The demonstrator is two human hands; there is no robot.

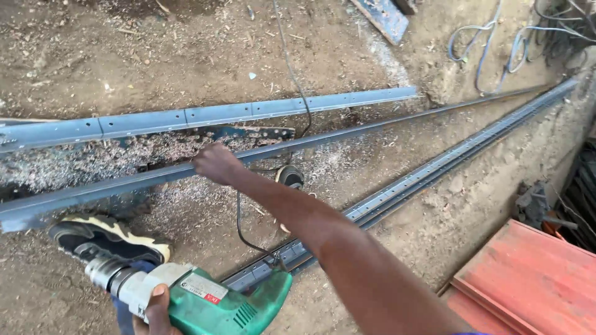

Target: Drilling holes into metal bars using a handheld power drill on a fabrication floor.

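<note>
Here, right hand (217, 163) closed around long steel angle bar (347, 133), left hand (155, 310) just below gripping green electric drill (211, 301). Metal shavings (93, 162) heaped beyond right hand, punched bars (248, 111) alongside: some drilling done, held bar apparently undrilled.

Even daylight, soft shadows, slight motion blur

Light falls from above, bright and diffuse; beyond the fingers of the right hand (216, 162) the steel angle bar (347, 133) carries a pale sheen, without harsh glare. Short, soft shadows lie under the bar and beneath the forearm. The hand's knuckles are a little smeared. Below the fingers, the green drill (211, 301) sits close and slightly soft. Straight bars bow faintly toward the frame edges.
</note>
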